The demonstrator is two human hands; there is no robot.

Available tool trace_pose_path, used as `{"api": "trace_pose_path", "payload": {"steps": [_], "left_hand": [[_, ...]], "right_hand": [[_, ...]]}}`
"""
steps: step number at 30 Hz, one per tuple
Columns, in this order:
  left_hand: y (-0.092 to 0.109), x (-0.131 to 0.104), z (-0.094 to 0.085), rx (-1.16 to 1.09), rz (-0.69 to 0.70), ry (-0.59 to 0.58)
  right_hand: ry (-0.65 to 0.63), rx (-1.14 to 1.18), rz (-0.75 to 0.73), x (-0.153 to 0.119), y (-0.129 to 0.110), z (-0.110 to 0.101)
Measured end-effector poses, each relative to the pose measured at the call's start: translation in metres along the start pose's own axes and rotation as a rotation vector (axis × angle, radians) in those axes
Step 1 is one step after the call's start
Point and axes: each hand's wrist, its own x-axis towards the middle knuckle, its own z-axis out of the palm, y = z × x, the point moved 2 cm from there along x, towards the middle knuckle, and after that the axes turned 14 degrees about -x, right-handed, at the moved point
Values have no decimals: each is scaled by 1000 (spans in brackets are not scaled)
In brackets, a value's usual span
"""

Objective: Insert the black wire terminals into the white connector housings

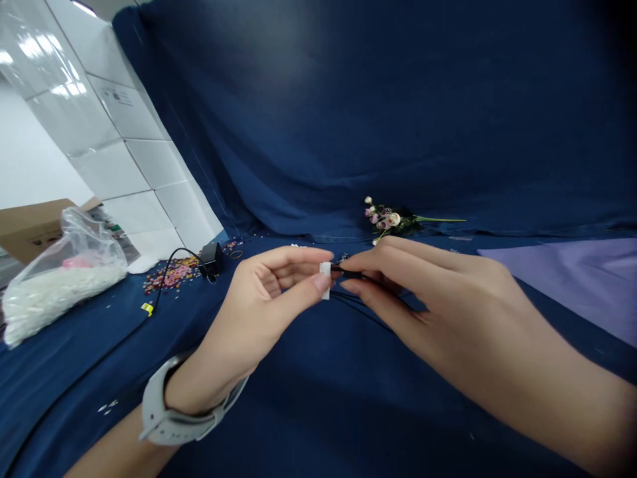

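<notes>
On the near side of the artificial flowers point(385, 219) and slightly to their left, a small white piece point(325, 268), clamped between thumb and fingers of the left hand point(261, 309). Just right of it, nearer than the flowers, the end of a black cable point(353, 274), pinched between thumb and fingertips of the right hand point(440, 292). Done, as far as visible: both pieces in hand, brought close together. Left undone, seemingly: release of either. Join, touch or narrow gap between the two: too small to tell.

For the white piece, a flat, narrow shape with a finely marked top edge; for the cable, smooth, dark, bendy strands trailing below the right thumb. Beneath and behind the flowers, softly creased blue cloth point(308, 411); to their right, smooth purple cloth point(572, 279). Well left of the flowers, a blocky black box point(213, 257) beside scattered, flaky pink and yellow bits point(178, 273). Farthest left of them, a crinkled, clear plastic bag point(64, 285), full of pale contents.
</notes>
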Motion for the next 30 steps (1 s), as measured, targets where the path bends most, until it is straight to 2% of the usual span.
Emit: {"api": "trace_pose_path", "payload": {"steps": [3,7,12,16,19,22,25,28,30], "left_hand": [[0,1,-1,-46,-70,20],[1,-1,0,-73,-98,0],[4,-3,3,-52,-64,-13],[8,1,0,20,5,-4],[9,12,-10,95,27,44],[4,27,-26,150,-26,92],[-3,40,-40,195,-103,107],[-5,48,-48,230,-187,114],[-4,49,-50,250,-239,121]], "right_hand": [[23,6,16,1,0,-9],[30,-2,18,1,-2,-11],[2,11,-6,2,2,-10],[-67,74,-16,8,18,-14],[-267,201,95,13,47,-13],[-639,380,261,8,86,2],[-944,469,258,-9,124,28],[-1142,481,265,-33,157,60],[-1151,405,328,-44,174,84]]}}
